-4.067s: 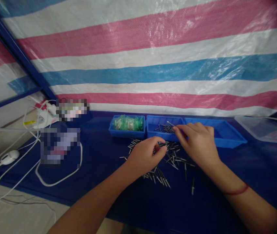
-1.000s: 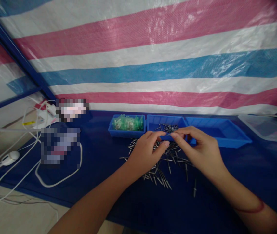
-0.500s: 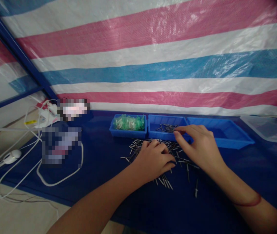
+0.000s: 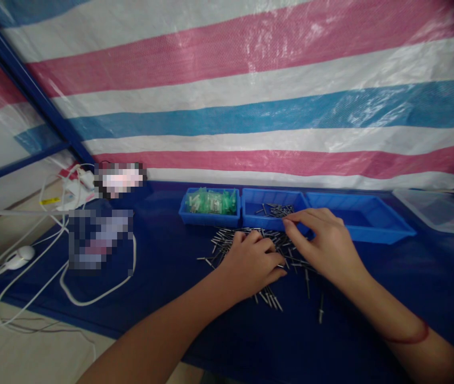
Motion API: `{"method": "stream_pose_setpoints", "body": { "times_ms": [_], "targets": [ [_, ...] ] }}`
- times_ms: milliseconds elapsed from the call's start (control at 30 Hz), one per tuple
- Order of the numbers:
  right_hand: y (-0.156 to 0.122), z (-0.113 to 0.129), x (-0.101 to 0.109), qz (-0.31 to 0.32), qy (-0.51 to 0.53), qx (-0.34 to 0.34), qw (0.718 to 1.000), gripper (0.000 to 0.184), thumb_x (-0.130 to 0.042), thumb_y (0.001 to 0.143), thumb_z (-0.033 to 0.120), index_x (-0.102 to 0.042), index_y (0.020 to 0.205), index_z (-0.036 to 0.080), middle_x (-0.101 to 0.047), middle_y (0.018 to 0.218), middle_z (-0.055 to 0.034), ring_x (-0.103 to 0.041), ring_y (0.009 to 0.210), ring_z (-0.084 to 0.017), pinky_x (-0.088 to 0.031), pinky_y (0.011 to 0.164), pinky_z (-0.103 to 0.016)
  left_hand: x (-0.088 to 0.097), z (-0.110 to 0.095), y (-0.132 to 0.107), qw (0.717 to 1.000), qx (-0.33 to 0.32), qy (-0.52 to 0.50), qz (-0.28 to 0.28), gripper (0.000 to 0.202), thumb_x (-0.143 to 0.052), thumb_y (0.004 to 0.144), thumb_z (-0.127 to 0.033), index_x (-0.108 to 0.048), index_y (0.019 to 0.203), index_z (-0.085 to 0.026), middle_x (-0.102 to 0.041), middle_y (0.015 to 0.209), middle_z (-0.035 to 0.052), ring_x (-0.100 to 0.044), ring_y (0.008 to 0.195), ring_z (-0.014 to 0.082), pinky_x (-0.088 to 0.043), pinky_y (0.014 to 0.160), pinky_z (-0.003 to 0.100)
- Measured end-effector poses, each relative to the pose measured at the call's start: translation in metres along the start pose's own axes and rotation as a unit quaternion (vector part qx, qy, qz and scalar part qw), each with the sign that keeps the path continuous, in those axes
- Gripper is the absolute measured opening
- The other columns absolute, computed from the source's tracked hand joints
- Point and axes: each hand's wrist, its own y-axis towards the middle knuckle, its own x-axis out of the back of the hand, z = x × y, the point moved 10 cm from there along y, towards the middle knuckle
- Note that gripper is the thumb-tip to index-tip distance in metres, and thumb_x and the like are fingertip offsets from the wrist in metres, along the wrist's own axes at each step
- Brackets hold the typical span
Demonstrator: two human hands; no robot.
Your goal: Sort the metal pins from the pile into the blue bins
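Note:
Many blind rivets lie in a loose silver heap on the dark blue table. Over this heap rests my left hand, fingers curled, with what looks like one rivet between forefinger and thumb. My right hand is at the front rim of the middle blue bin, its thumb and forefinger pinched together. Whether anything sits in that pinch is too small to tell. Inside the bin is a smaller pile of rivets. Single rivets lie apart, nearer the front.
Left of the middle bin stands a small blue bin holding green-and-clear packets. A longer blue bin and a clear plastic lid or box are on the right. White cables and blurred-out items lie left. Striped sheeting hangs behind.
My right hand has shifted slightly left and down at the bin's rim, its fingertips closer together. My left hand has hardly moved; a rivet now shows between its forefinger and thumb.

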Motion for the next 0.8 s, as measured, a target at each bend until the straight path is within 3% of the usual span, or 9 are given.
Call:
{"method": "stream_pose_setpoints", "body": {
  "times_ms": [367, 800],
  "targets": [
    [-0.0004, 0.0027, -0.0005, 0.011, 0.004, 0.004, 1.0, 0.016, -0.053, 0.086, 0.028, -0.067, 0.08, 0.021, -0.07, 0.084, -0.005, -0.06, 0.083, -0.023, -0.041, 0.075, -0.038, 0.0004, -0.0002, -0.0001, 1.0, 0.005, 0.003, -0.011, 0.02, -0.047, 0.094, -0.031, -0.064, 0.09, -0.022, -0.063, 0.095, 0.0024, -0.046, 0.097, 0.0215, -0.029, 0.076, 0.038],
    [-0.0012, 0.0025, -0.0029, 0.023, 0.008, -0.003, 1.0, 0.016, -0.054, 0.086, 0.027, -0.067, 0.079, 0.021, -0.07, 0.085, -0.0036, -0.06, 0.084, -0.021, -0.041, 0.076, -0.037, 0.0076, 0.006, -0.0002, 1.0, 0.021, 0.007, -0.014, 0.022, -0.045, 0.094, -0.035, -0.06, 0.106, -0.024, -0.063, 0.101, 0.003, -0.047, 0.099, 0.0223, -0.031, 0.076, 0.037]
  ]
}}
